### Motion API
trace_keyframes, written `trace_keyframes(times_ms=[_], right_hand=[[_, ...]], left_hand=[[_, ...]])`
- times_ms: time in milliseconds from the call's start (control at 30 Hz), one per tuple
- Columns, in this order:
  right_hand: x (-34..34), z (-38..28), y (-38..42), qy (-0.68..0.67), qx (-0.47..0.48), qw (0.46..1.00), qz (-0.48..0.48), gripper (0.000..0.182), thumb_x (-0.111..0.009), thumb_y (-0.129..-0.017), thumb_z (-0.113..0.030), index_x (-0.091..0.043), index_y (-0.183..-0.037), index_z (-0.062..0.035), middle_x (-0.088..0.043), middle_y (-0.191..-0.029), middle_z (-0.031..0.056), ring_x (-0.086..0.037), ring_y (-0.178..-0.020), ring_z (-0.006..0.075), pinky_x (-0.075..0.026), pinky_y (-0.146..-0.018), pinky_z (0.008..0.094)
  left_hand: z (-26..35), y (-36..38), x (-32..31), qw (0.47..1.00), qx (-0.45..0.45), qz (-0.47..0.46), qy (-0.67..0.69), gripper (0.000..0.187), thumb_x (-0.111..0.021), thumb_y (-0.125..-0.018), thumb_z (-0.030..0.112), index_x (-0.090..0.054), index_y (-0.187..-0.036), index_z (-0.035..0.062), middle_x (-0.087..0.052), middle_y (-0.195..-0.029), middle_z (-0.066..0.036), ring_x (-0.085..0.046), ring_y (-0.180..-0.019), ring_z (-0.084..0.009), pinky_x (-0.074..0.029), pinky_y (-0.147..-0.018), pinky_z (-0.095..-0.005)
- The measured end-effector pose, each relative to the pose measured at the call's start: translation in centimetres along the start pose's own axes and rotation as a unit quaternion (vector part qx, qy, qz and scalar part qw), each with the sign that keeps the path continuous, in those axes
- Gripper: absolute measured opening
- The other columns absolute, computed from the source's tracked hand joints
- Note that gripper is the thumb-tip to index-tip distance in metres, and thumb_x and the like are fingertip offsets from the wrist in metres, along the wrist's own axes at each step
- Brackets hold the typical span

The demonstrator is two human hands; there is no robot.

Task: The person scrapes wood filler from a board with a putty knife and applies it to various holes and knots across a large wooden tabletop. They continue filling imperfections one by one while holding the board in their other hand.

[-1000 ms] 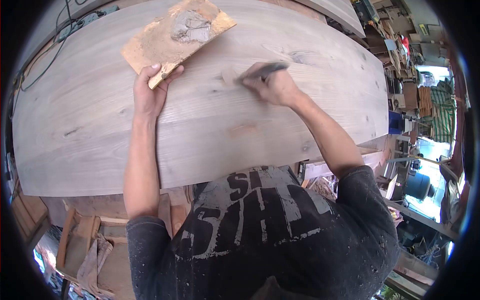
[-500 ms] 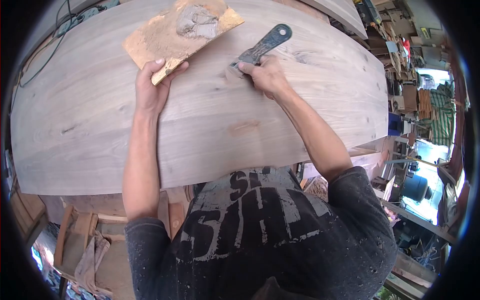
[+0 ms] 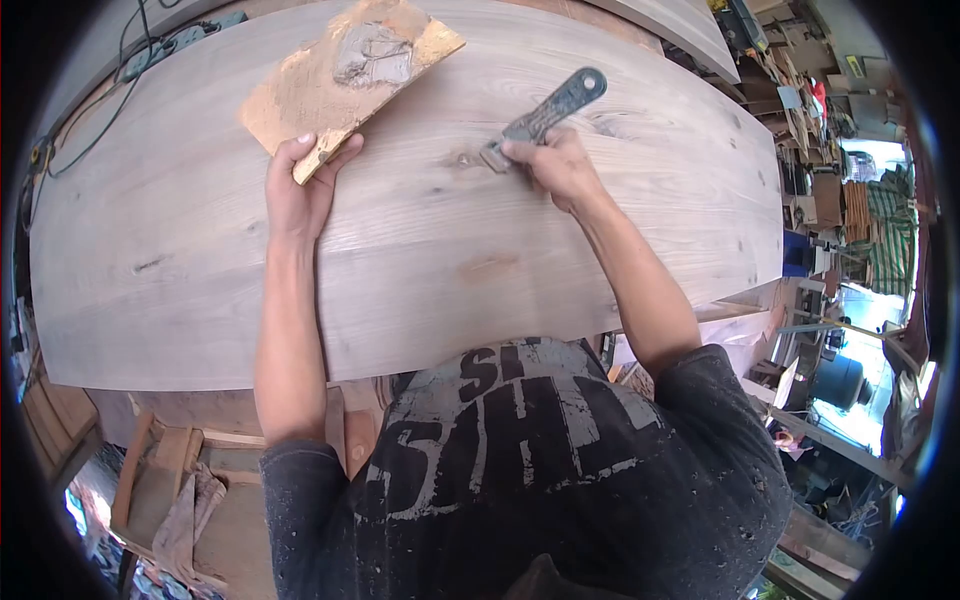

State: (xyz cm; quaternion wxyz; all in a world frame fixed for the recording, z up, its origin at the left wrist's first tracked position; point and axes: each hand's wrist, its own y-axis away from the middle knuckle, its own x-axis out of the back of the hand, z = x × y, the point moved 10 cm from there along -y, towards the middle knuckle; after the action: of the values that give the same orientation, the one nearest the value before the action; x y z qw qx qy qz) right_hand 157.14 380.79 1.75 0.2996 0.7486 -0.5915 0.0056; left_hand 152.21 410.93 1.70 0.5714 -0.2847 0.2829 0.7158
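Observation:
My left hand (image 3: 305,185) is closed round the near corner of a wooden board (image 3: 300,105), holding it tilted above the large wood panel (image 3: 400,290). A lump of grey putty (image 3: 375,55) sits on the board's upper part. In my right hand (image 3: 562,172) is a putty knife (image 3: 555,108) with a dark, smeared handle pointing up and right. Its blade lies at the panel's surface, beside a knot (image 3: 462,158). Nearer my body, a brownish patch (image 3: 490,265) marks the panel.
A power strip with cables (image 3: 185,40) lies beyond the panel at upper left. A wooden frame with a cloth (image 3: 195,510) stands below left. Another panel (image 3: 690,35) edges the far right side, with workshop clutter beyond.
The putty knife and my right hand have shifted right and slightly toward me, uncovering the knot. The board in my left hand has moved slightly left and down.

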Motion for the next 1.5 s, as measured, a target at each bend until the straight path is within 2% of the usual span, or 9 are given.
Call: trace_keyframes(times_ms=[533,600,767,833,967,1100,1333,1400,1500], right_hand=[[-2.3,1.0,-2.1,-0.012,0.024,0.998,-0.051,0.035,-0.072,-0.081,-0.031,-0.073,-0.095,0.001,-0.072,-0.086,0.012,-0.067,-0.08,0.0198,-0.051,-0.075,0.0325],[2.8,-0.5,-4.2,0.09,0.158,0.978,0.1,0.037,-0.073,-0.082,-0.034,-0.073,-0.094,0.0014,-0.072,-0.084,0.0141,-0.068,-0.08,0.021,-0.052,-0.075,0.0324],[2.8,-3.8,-2.9,0.213,0.112,0.97,0.015,0.038,-0.073,-0.083,-0.036,-0.073,-0.101,-0.0029,-0.071,-0.095,0.014,-0.067,-0.088,0.0218,-0.052,-0.077,0.0318],[0.4,-6.0,-0.8,0.263,0.239,0.935,-0.001,0.017,-0.073,-0.085,-0.019,-0.074,-0.095,-0.0062,-0.072,-0.089,0.0043,-0.064,-0.084,0.0134,-0.051,-0.075,0.0295],[-3.3,-8.6,2.3,0.263,0.464,0.844,-0.059,0.011,-0.072,-0.082,-0.006,-0.072,-0.093,-0.0051,-0.071,-0.091,0.0056,-0.068,-0.085,0.0206,-0.055,-0.073,0.0323],[-4.2,-7.8,2.9,0.295,0.485,0.819,-0.078,0.023,-0.07,-0.071,-0.001,-0.072,-0.093,-0.0081,-0.071,-0.096,0.0063,-0.069,-0.083,0.0258,-0.057,-0.071,0.0345],[-4.0,-7.1,4.4,0.377,0.462,0.789,-0.145,0.021,-0.072,-0.074,-0.008,-0.073,-0.096,-0.0071,-0.072,-0.089,0.0063,-0.069,-0.08,0.0237,-0.056,-0.069,0.0332],[0.8,-3.8,-0.9,0.266,0.17,0.949,0.006,0.016,-0.073,-0.081,-0.012,-0.072,-0.094,-0.0022,-0.07,-0.077,0.006,-0.064,-0.066,0.0164,-0.05,-0.058,0.0297],[1.7,-1.2,-1.4,0.046,0.043,0.997,0.042,0.021,-0.074,-0.085,-0.018,-0.071,-0.091,0.0019,-0.065,-0.071,0.0043,-0.053,-0.057,0.0093,-0.041,-0.048,0.0267]], left_hand=[[-0.5,-0.5,0.7,0.999,0.005,-0.023,0.029,0.045,-0.05,-0.088,0.013,-0.046,-0.124,-0.0143,-0.063,-0.113,-0.024,-0.065,-0.103,-0.0333,-0.055,-0.092,-0.0477],[-0.5,-0.4,0.8,0.999,0.003,-0.024,0.028,0.047,-0.051,-0.088,0.014,-0.045,-0.126,-0.0144,-0.063,-0.114,-0.025,-0.065,-0.103,-0.0337,-0.054,-0.092,-0.0475],[-0.3,-0.4,0.8,1.0,-0.006,-0.013,0.021,0.046,-0.05,-0.089,0.014,-0.046,-0.124,-0.015,-0.063,-0.114,-0.025,-0.065,-0.102,-0.0341,-0.054,-0.092,-0.0469],[-0.5,-0.6,1.0,0.999,-0.001,-0.023,0.026,0.046,-0.05,-0.089,0.014,-0.047,-0.124,-0.0153,-0.063,-0.114,-0.026,-0.065,-0.102,-0.0341,-0.054,-0.092,-0.0468],[-0.4,-0.5,0.7,0.999,0.002,-0.025,0.023,0.045,-0.05,-0.089,0.014,-0.047,-0.123,-0.0155,-0.063,-0.114,-0.026,-0.065,-0.102,-0.0343,-0.054,-0.092,-0.0469],[-1.0,-0.6,1.6,0.999,0.018,-0.017,0.025,0.049,-0.051,-0.087,0.016,-0.046,-0.128,-0.0105,-0.065,-0.115,-0.023,-0.066,-0.102,-0.034,-0.052,-0.094,-0.048],[-0.7,-0.5,0.8,0.999,0.01,-0.018,0.033,0.042,-0.051,-0.088,0.014,-0.051,-0.119,-0.0155,-0.065,-0.109,-0.024,-0.066,-0.101,-0.0337,-0.054,-0.093,-0.0485],[-0.4,-0.6,0.8,1.0,0.007,-0.017,0.026,0.041,-0.05,-0.088,0.013,-0.052,-0.118,-0.0157,-0.065,-0.11,-0.024,-0.066,-0.1,-0.0333,-0.054,-0.093,-0.0491],[-0.1,-0.4,0.5,1.0,0.007,0.0,0.023,0.041,-0.05,-0.088,0.013,-0.052,-0.117,-0.0155,-0.065,-0.11,-0.024,-0.066,-0.1,-0.0332,-0.054,-0.093,-0.0492]])
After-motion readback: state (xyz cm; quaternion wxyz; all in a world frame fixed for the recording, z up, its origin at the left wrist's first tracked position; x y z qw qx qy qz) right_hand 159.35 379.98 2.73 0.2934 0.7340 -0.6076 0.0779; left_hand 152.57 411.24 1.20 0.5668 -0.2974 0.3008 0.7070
